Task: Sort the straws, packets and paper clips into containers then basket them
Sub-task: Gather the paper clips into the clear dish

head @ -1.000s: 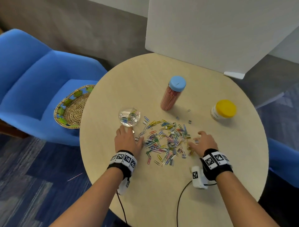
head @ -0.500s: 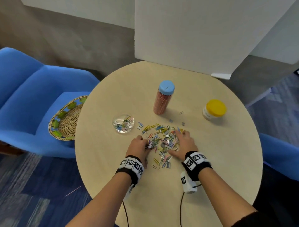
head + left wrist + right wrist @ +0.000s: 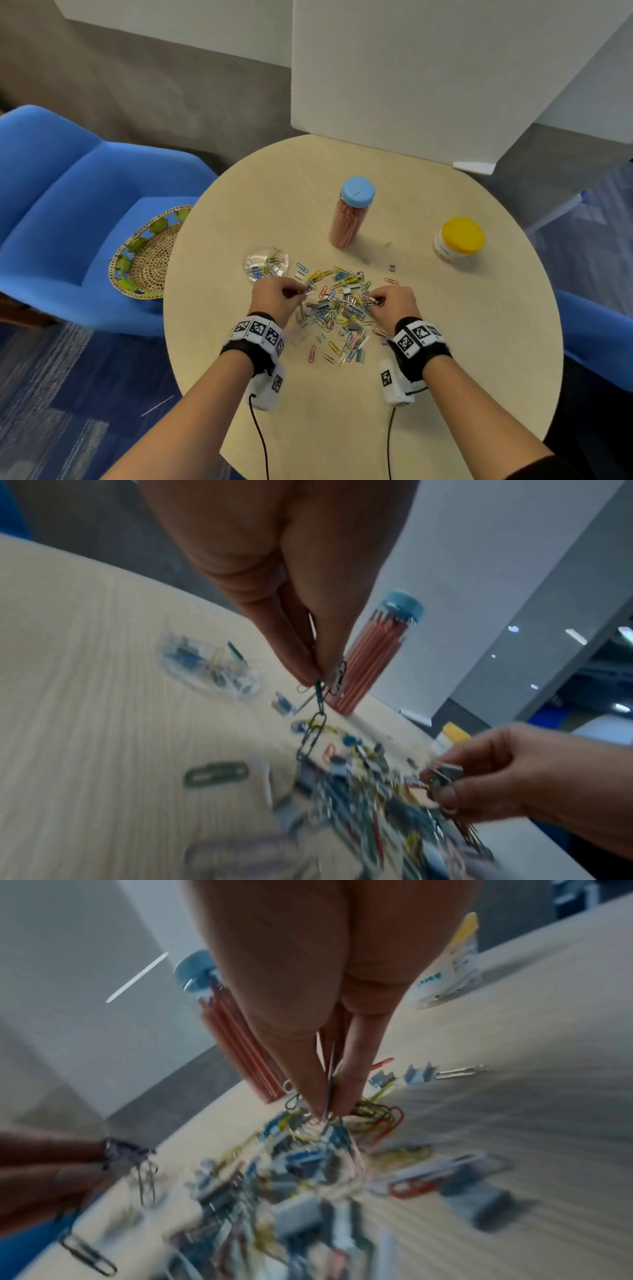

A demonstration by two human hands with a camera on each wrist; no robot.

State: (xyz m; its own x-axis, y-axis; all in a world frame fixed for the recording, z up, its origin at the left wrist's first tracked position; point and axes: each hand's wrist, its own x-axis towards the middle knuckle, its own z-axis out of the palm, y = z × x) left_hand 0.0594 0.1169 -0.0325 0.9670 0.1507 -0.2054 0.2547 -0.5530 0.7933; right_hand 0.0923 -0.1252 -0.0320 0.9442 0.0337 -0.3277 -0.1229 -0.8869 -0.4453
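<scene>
A heap of coloured paper clips mixed with small grey packets lies in the middle of the round table. My left hand pinches a few linked clips that dangle above the heap's left side. My right hand pinches a bunch of clips at the heap's right side. A small clear dish holding some clips sits just left of the heap. Behind it stands a tall jar of pink straws with a blue lid, and a short jar with a yellow lid is to the right.
A woven basket lies on the blue chair left of the table. A few stray clips and packets lie between the jars. A white board stands at the table's far edge. Another blue seat shows at the right.
Both hands, flat and spread at the heap's two sides a second ago, came together over it and now pinch clips lifted off the table. The camera tilted up a little.
</scene>
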